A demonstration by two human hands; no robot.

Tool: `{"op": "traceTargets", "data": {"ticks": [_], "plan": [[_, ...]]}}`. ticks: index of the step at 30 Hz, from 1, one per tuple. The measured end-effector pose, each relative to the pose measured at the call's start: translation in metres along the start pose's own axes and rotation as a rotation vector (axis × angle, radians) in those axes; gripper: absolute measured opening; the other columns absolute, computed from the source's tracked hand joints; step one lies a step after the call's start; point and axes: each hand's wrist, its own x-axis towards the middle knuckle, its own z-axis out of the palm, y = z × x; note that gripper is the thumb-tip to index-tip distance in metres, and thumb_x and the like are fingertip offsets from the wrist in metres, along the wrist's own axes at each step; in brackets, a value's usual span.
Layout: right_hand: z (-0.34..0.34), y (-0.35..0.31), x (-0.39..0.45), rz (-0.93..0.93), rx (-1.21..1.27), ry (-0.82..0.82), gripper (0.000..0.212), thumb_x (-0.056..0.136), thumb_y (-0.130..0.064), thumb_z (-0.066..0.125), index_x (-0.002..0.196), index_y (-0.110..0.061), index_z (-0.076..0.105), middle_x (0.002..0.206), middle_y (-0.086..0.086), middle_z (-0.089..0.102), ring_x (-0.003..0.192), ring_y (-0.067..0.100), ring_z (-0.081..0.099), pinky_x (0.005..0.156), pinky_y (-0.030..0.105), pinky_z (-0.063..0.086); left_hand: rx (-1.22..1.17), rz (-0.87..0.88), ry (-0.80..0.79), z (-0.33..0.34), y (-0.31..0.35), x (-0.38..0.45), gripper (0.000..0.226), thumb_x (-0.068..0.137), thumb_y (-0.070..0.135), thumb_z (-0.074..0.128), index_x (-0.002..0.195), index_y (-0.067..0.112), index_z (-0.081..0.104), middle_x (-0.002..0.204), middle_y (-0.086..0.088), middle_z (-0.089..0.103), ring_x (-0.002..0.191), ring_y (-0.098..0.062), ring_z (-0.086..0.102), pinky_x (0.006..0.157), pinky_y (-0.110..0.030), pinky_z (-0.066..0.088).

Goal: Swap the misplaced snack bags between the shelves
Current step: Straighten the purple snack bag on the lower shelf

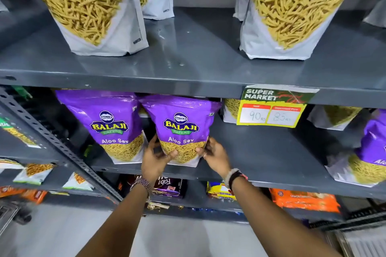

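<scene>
Both hands on one purple Aloo Sev bag, standing upright on the middle shelf, close beside a second purple bag to its left. Left hand wrapped round the lower left corner, fingers curled and pressed against the front face. Right hand cupped on the lower right edge, fingers closed against the side; thumb position partly hidden. Cannot tell whether the base is resting on the shelf or just lifted clear.

Upper shelf stocked with white sev pouches, with an open gap between the left and right stacks. More white pouches visible at the back of the middle shelf, behind the price tag.

Risks noted:
- Grip low on a tall soft bag: top-heavy, likely to fold or tip forward on lifting
- Bag top close under the upper shelf lip: snag probable unless drawn outward first
- Neighbouring purple bag nearly touching: drag contact could topple it off the front edge
- Hard squeeze on a puffed pack: crushed contents
- Paper price tag hanging near the exit path to the right: easily torn
</scene>
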Motion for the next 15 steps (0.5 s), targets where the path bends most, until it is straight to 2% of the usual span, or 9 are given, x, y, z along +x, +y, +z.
{"op": "traceTargets", "data": {"ticks": [2,4,6,7,9,11,13,15], "plan": [[-0.005,0.005,-0.001,0.008,0.018,0.023,0.028,0.081,-0.010,0.066,0.097,-0.030,0.054,0.102,-0.001,0.068,0.099,0.018,0.064,0.097,0.040,0.050,0.060,-0.020,-0.046,0.004,0.002,0.004,0.064,0.065,0.001,0.078,0.121,0.012,0.047,0.096,-0.001,0.065,0.091,-0.020,0.062,0.057,-0.006,0.050],[-0.016,0.012,-0.003,0.004,0.026,0.052,0.029,0.082,-0.008,0.064,0.099,-0.029,0.054,0.104,-0.001,0.068,0.101,0.018,0.064,0.098,0.039,0.048,0.113,-0.044,-0.082,0.013,0.000,0.007,0.059,0.055,0.017,0.087,0.102,0.026,0.051,0.082,0.016,0.070,0.086,-0.018,0.067,0.058,-0.011,0.052],[-0.033,0.020,-0.006,0.000,0.020,0.078,0.028,0.083,-0.008,0.063,0.104,-0.023,0.054,0.105,0.001,0.068,0.104,0.021,0.064,0.099,0.040,0.048,0.154,-0.065,-0.103,0.026,-0.003,0.007,0.058,0.046,0.033,0.089,0.089,0.035,0.050,0.071,0.025,0.071,0.077,-0.003,0.069,0.062,-0.016,0.053],[-0.043,0.024,-0.008,0.002,0.014,0.093,0.027,0.083,-0.008,0.062,0.106,-0.020,0.053,0.106,0.002,0.068,0.106,0.022,0.064,0.098,0.041,0.048,0.175,-0.068,-0.113,0.035,-0.004,0.005,0.057,0.047,0.034,0.089,0.088,0.035,0.049,0.071,0.024,0.071,0.072,0.004,0.068,0.064,-0.020,0.053],[-0.065,0.030,-0.012,0.007,0.011,0.119,0.028,0.085,-0.006,0.060,0.109,-0.017,0.052,0.108,0.003,0.066,0.108,0.023,0.062,0.097,0.036,0.049,0.185,-0.072,-0.125,0.057,-0.005,-0.002,0.061,0.045,0.041,0.088,0.091,0.035,0.048,0.083,0.013,0.072,0.071,0.001,0.069,0.069,-0.031,0.056],[-0.085,0.036,-0.016,0.007,-0.009,0.145,0.029,0.086,-0.004,0.058,0.113,-0.012,0.050,0.110,0.005,0.065,0.108,0.023,0.061,0.090,0.020,0.050,0.192,-0.064,-0.140,0.079,-0.005,-0.008,0.068,0.043,0.048,0.086,0.097,0.032,0.049,0.092,0.002,0.073,0.076,-0.010,0.071,0.073,-0.037,0.058],[-0.104,0.041,-0.021,0.008,-0.026,0.176,0.030,0.087,-0.002,0.056,0.116,-0.003,0.049,0.112,0.007,0.062,0.106,0.022,0.060,0.082,0.008,0.048,0.200,-0.051,-0.162,0.099,-0.003,-0.014,0.075,0.041,0.053,0.084,0.103,0.029,0.048,0.097,-0.001,0.073,0.079,-0.013,0.070,0.075,-0.038,0.058],[-0.119,0.045,-0.024,0.011,-0.037,0.202,0.030,0.087,-0.001,0.055,0.116,0.001,0.047,0.111,0.008,0.061,0.105,0.022,0.058,0.084,0.012,0.048,0.214,-0.044,-0.180,0.116,-0.002,-0.017,0.078,0.040,0.059,0.081,0.104,0.030,0.047,0.099,0.001,0.073,0.081,-0.013,0.070,0.075,-0.039,0.058]]}}
